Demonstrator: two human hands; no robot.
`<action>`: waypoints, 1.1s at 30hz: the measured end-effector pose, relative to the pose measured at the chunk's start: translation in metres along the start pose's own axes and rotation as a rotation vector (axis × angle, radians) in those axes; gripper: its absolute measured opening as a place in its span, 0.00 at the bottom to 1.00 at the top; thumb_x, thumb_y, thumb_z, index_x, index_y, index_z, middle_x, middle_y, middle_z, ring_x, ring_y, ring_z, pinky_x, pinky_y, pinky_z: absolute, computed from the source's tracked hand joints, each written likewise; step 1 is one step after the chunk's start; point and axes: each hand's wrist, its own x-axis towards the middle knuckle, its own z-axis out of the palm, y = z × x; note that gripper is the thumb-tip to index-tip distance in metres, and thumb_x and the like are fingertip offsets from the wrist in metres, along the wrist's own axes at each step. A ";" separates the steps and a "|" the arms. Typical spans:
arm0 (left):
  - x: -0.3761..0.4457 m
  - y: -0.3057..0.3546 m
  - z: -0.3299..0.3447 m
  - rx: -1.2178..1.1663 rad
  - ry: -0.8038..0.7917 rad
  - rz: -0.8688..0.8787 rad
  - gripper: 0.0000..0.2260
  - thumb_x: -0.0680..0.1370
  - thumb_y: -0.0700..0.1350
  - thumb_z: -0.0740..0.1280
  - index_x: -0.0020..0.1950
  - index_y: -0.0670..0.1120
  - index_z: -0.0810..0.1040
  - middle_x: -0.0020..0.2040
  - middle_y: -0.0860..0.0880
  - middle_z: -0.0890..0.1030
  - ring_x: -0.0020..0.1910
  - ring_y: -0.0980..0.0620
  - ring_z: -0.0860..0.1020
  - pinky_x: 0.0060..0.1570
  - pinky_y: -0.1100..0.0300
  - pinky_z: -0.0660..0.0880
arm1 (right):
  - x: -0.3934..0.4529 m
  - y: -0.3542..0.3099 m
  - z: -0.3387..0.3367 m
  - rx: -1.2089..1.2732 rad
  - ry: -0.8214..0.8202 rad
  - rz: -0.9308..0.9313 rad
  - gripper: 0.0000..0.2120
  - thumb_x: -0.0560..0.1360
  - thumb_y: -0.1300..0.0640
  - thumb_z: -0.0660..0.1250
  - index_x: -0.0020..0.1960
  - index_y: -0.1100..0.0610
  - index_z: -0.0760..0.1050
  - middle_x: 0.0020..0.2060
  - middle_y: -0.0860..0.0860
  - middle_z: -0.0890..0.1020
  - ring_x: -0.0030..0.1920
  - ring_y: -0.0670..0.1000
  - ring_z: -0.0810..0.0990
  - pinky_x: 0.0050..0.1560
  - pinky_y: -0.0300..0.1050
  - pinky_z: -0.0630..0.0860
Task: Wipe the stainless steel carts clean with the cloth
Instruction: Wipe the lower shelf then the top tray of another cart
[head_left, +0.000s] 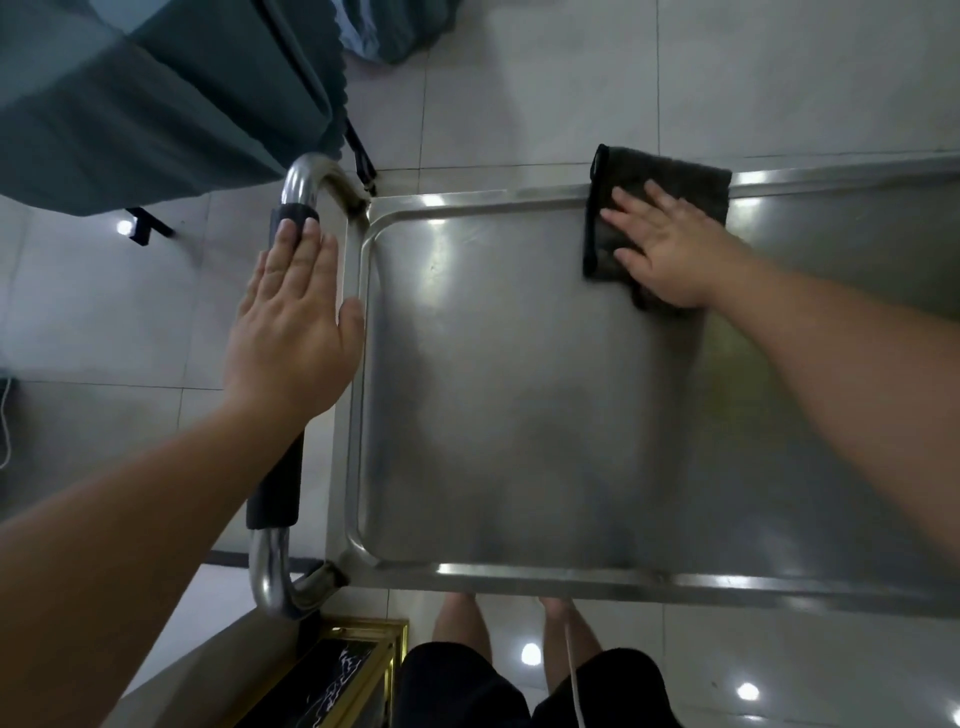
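Observation:
A stainless steel cart's top tray (519, 415) fills the middle and right of the view. A dark grey cloth (670, 174) lies over the tray's far rim, partly hanging past it. My right hand (665, 244) presses flat on the cloth with fingers spread and straight. My left hand (293, 322) rests flat with straight fingers on the cart's handle (280, 493), a steel tube with a black foam sleeve along the tray's left end.
A table draped in teal fabric (156, 93) stands at the far left, close to the handle. A gold-framed black marble piece (332, 675) sits at the near left corner. My legs (519, 675) stand against the cart's near rim. Tiled floor (675, 67) surrounds the cart.

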 end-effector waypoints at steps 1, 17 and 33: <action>0.000 0.001 -0.002 -0.003 -0.005 -0.002 0.31 0.87 0.58 0.47 0.88 0.46 0.50 0.88 0.49 0.46 0.85 0.55 0.39 0.84 0.51 0.41 | 0.007 0.002 -0.004 -0.003 -0.002 0.003 0.29 0.85 0.41 0.53 0.85 0.44 0.53 0.85 0.43 0.49 0.85 0.53 0.45 0.82 0.56 0.47; -0.001 -0.003 0.002 -0.013 -0.022 0.004 0.31 0.87 0.59 0.48 0.88 0.48 0.48 0.88 0.51 0.45 0.85 0.57 0.38 0.84 0.48 0.43 | -0.337 -0.028 0.144 -0.044 -0.078 -0.244 0.28 0.86 0.39 0.50 0.85 0.45 0.57 0.83 0.44 0.61 0.83 0.54 0.57 0.83 0.54 0.49; 0.002 -0.009 0.010 0.004 0.039 0.020 0.32 0.87 0.61 0.50 0.88 0.48 0.50 0.88 0.51 0.48 0.85 0.58 0.38 0.84 0.49 0.44 | -0.039 0.081 -0.001 0.057 0.048 0.167 0.30 0.85 0.40 0.50 0.85 0.47 0.54 0.85 0.46 0.50 0.85 0.56 0.47 0.82 0.58 0.47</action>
